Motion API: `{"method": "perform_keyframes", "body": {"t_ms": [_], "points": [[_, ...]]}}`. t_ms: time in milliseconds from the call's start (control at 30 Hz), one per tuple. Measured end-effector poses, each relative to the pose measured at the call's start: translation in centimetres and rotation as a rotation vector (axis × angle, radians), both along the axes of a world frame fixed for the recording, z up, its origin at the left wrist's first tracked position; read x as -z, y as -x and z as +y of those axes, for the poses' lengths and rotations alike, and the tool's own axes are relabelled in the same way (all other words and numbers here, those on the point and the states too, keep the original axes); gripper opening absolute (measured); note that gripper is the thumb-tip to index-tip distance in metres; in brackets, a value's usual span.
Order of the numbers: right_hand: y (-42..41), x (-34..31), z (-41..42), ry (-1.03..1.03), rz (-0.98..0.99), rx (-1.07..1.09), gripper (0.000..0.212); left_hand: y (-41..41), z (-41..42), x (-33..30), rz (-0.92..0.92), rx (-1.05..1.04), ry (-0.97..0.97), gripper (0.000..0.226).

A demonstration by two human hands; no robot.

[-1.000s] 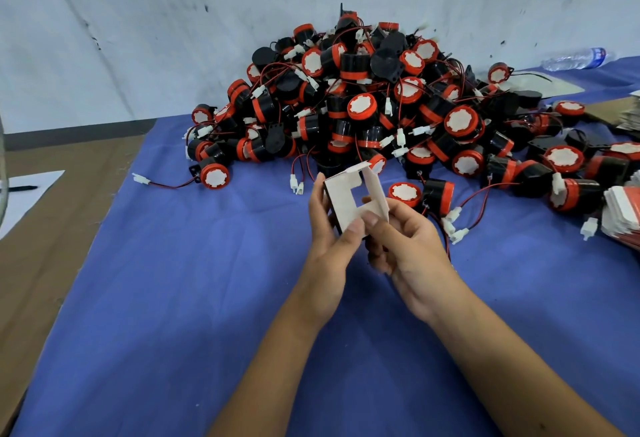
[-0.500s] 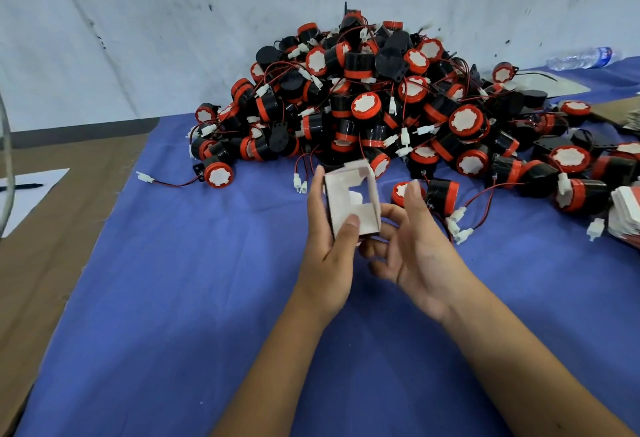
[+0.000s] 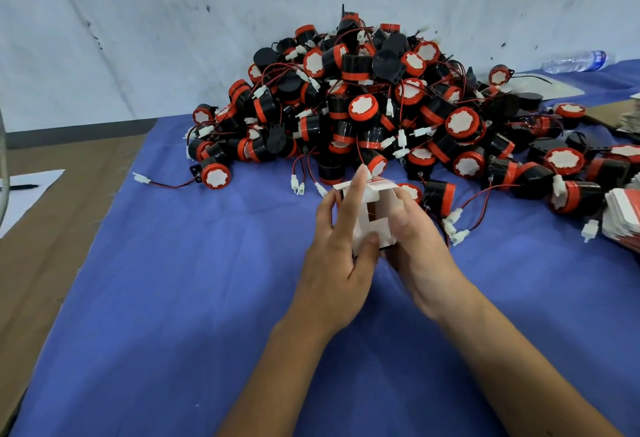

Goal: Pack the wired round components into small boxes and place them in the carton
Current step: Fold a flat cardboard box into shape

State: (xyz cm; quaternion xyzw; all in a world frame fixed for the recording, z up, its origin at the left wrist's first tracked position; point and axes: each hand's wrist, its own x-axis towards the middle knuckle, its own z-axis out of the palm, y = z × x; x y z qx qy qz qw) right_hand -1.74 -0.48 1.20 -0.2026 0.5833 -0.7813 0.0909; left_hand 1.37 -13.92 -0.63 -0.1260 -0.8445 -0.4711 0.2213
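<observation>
Both hands meet above the blue-covered surface (image 3: 173, 298), the left hand (image 3: 337, 260) and right hand (image 3: 415, 246) each gripping a side of a half-folded small white box (image 3: 372, 225). Just behind it rises the pile of black-and-red wired round components (image 3: 363, 107) against the wall.

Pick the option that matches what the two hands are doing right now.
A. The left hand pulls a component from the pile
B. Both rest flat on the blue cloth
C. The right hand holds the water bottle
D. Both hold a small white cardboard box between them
D: the left hand and right hand both grip the small white box above the blue cloth, in front of the pile of components.
</observation>
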Motion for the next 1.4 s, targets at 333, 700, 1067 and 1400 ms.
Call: {"method": "perform_keyframes", "body": {"t_ms": [333,700,1067,1400], "points": [[-0.3,-0.8,0.3,0.194,-0.119,-0.159,0.080,-0.4,-0.1,-0.1,0.065,-0.121,0.073,0.051],[0.0,-0.4,0.0,0.225,-0.195,-0.107,0.070,-0.2,-0.6,-0.7,0.131,-0.085,0.060,0.055],[0.1,0.0,0.2,0.271,-0.231,-0.084,0.046,0.1,0.0,-0.4,0.057,0.014,-0.212,0.048],[0.2,0.2,0.2,0.083,-0.237,0.046,0.045,0.0,-0.5,-0.1,0.106,-0.080,0.036,0.036]]}}
